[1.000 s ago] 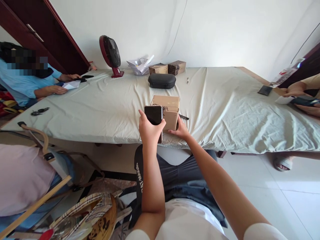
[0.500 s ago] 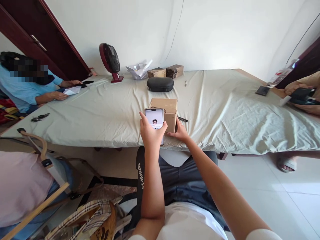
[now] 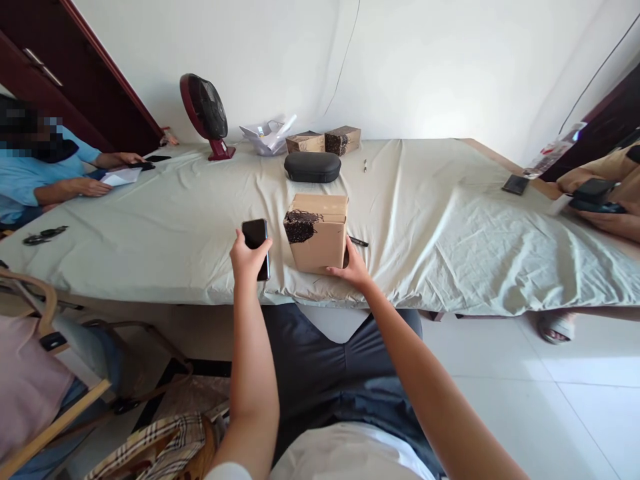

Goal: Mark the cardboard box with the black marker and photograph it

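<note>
My left hand (image 3: 246,259) is wrapped round a smartphone (image 3: 257,233), its screen dark, left of a cardboard box (image 3: 323,243). The box stands near the table's front edge, with black scribbles over its upper left corner. My right hand (image 3: 353,265) grips the box at its lower right corner, thumb on the front face and fingers along the side. Just beyond those fingers a black pen (image 3: 359,242) lies on the cloth.
A black zip case (image 3: 313,167) sits behind the box. Farther back are two cardboard boxes (image 3: 343,139), a plastic basket (image 3: 267,139) and a red fan (image 3: 206,113). People sit at both ends of the cloth-covered table (image 3: 430,220). A wooden-armed chair (image 3: 47,300) is at left.
My left hand has moved the phone left, away from the box front, uncovering the scribbles. The phone's lit screen has gone dark. My right hand stays on the box.
</note>
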`<state>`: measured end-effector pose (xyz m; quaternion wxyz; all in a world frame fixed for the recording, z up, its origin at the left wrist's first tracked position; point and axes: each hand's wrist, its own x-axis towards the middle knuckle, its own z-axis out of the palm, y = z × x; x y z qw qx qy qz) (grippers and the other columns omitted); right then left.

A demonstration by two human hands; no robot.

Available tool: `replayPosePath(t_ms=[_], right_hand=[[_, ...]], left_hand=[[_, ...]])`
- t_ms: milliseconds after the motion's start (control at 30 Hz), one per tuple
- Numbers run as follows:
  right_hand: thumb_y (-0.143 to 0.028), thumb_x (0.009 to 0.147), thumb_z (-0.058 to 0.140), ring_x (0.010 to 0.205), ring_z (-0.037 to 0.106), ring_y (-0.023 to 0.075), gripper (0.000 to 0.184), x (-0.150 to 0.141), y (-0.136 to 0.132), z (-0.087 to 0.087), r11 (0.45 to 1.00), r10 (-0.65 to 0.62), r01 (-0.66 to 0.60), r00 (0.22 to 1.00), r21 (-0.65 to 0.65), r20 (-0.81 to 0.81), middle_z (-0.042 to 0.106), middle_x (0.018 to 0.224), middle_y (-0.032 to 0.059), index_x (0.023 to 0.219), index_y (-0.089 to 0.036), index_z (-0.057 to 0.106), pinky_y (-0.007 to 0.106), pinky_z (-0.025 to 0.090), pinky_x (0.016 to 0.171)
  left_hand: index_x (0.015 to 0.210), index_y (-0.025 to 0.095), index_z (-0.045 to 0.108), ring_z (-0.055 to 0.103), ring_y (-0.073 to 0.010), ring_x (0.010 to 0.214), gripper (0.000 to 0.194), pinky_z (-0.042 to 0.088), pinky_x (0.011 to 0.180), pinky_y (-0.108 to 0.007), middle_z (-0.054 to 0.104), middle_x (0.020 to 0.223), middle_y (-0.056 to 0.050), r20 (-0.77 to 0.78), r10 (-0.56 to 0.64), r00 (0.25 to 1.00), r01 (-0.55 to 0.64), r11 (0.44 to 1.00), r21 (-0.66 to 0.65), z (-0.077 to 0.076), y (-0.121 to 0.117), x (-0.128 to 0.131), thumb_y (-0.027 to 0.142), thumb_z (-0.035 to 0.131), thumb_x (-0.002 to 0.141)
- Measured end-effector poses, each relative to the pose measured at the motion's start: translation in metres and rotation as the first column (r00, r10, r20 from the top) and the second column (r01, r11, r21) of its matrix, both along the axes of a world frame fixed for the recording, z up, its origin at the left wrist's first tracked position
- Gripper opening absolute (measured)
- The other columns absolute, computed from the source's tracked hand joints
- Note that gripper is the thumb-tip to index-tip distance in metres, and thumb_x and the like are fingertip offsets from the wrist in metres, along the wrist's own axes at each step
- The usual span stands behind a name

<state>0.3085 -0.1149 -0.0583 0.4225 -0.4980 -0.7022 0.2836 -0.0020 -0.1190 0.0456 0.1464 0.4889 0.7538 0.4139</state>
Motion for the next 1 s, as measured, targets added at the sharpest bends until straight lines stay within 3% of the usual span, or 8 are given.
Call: replayPosePath(t_ms=[100,267,433,567,700,833,933,1000], right_hand=[[-0.085,0.064,0.084,0.163,0.032,0.0481,0.145,0.0,-0.001,0.0,1.0,-0.013,0.013,1.0,-0.009,-0.021,0.032,0.179,0.018,0.176,-0.025,0.014,0.067,0.03,0.131],[-0.084,0.063,0.085,0.163,0.033,0.0489,0.146,0.001,-0.001,-0.003,0.999,-0.024,0.023,0.999,-0.033,-0.026,0.031,0.179,0.0203,0.176,-0.022,0.016,0.067,0.03,0.131],[-0.086,0.061,0.085,0.163,0.032,0.0493,0.146,0.002,-0.001,-0.003,0.999,-0.026,0.024,0.999,-0.034,-0.045,0.031,0.179,0.0189,0.176,-0.023,0.018,0.068,0.028,0.131],[-0.083,0.071,0.081,0.16,0.037,0.0458,0.128,0.002,-0.005,0.003,0.999,-0.02,0.017,0.993,-0.028,-0.117,0.042,0.173,0.0156,0.174,-0.027,0.029,0.065,0.03,0.132],[-0.08,0.083,0.073,0.156,0.044,0.0411,0.099,0.006,-0.01,0.006,0.999,-0.012,0.001,0.965,-0.043,-0.263,0.055,0.163,0.008,0.166,-0.035,0.046,0.061,0.033,0.132],[-0.081,0.079,0.074,0.151,0.051,0.0424,0.098,0.01,-0.011,0.008,0.998,-0.004,-0.021,0.933,-0.065,-0.36,0.059,0.16,0.0076,0.163,-0.035,0.051,0.062,0.039,0.128],[-0.083,0.082,0.069,0.153,0.049,0.044,0.099,0.011,-0.012,0.01,0.998,-0.001,-0.024,0.923,-0.06,-0.384,0.061,0.16,0.0088,0.165,-0.033,0.049,0.066,0.041,0.125],[-0.083,0.084,0.066,0.154,0.048,0.0438,0.1,0.011,-0.014,0.01,0.998,0.01,-0.036,0.912,-0.057,-0.411,0.058,0.163,0.009,0.167,-0.033,0.044,0.066,0.042,0.125]], left_hand=[[0.165,-0.005,0.033,0.057,-0.0506,0.144,0.103,0.05,0.116,-0.062,0.06,0.149,-0.036,-0.188,-0.062,0.98,0.015,0.97,-0.242,-0.022,0.041,-0.012,0.04,0.08,0.085],[0.161,0.002,0.043,0.04,-0.0496,0.157,0.082,0.035,0.127,-0.064,0.039,0.171,-0.032,-0.232,-0.146,0.962,0.091,0.969,-0.23,-0.052,0.068,0.002,0.03,0.072,0.09],[0.152,0.004,0.055,0.023,-0.045,0.166,0.06,0.028,0.127,-0.071,0.036,0.174,-0.028,-0.16,-0.152,0.975,0.124,0.977,-0.172,-0.058,0.074,0.013,0.027,0.056,0.097],[0.154,0.014,0.058,0.048,-0.0319,0.157,0.057,0.049,0.119,-0.051,0.053,0.166,-0.02,-0.024,-0.229,0.973,0.228,0.973,-0.046,-0.052,0.063,0.03,0.037,0.033,0.109],[0.171,0.026,0.032,0.06,-0.0216,0.149,0.079,0.058,0.108,-0.035,0.054,0.166,-0.014,0.191,-0.388,0.902,0.345,0.911,0.225,-0.042,0.041,0.056,0.061,0.003,0.108],[0.171,0.03,0.032,0.054,-0.0278,0.154,0.104,0.053,0.117,-0.039,0.051,0.168,-0.013,0.267,-0.616,0.741,0.457,0.754,0.471,-0.018,0.038,0.07,0.094,0.031,0.089],[0.169,0.03,0.033,0.057,-0.0321,0.15,0.114,0.053,0.118,-0.042,0.05,0.169,-0.014,0.247,-0.724,0.644,0.562,0.667,0.489,0.003,0.045,0.071,0.088,0.067,0.077],[0.167,0.027,0.036,0.06,-0.0337,0.147,0.117,0.054,0.116,-0.043,0.053,0.165,-0.017,0.247,-0.728,0.64,0.585,0.669,0.458,0.011,0.049,0.07,0.083,0.075,0.072]])
